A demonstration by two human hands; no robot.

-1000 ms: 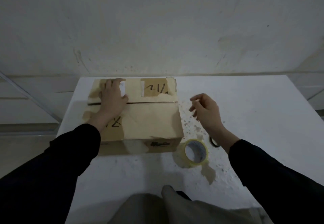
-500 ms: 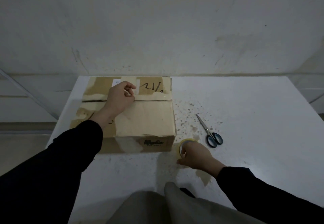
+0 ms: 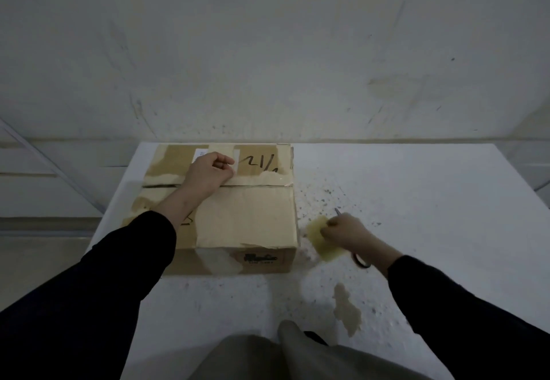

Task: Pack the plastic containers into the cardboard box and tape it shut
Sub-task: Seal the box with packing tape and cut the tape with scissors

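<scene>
**Cardboard box (image 3: 247, 222) closed on the table (image 3: 416, 201)**

Head view. Found the box at the table's far left, flap seam running left to right, long axis seemingly likewise, printed side facing near. Saw the left hand (image 3: 209, 171) resting on the seam, fingers curled; could not tell whether pinching anything. Saw the right hand (image 3: 345, 229) gripping the blurred tape roll (image 3: 321, 241) just right of the box, over the scissors (image 3: 361, 262).
</scene>
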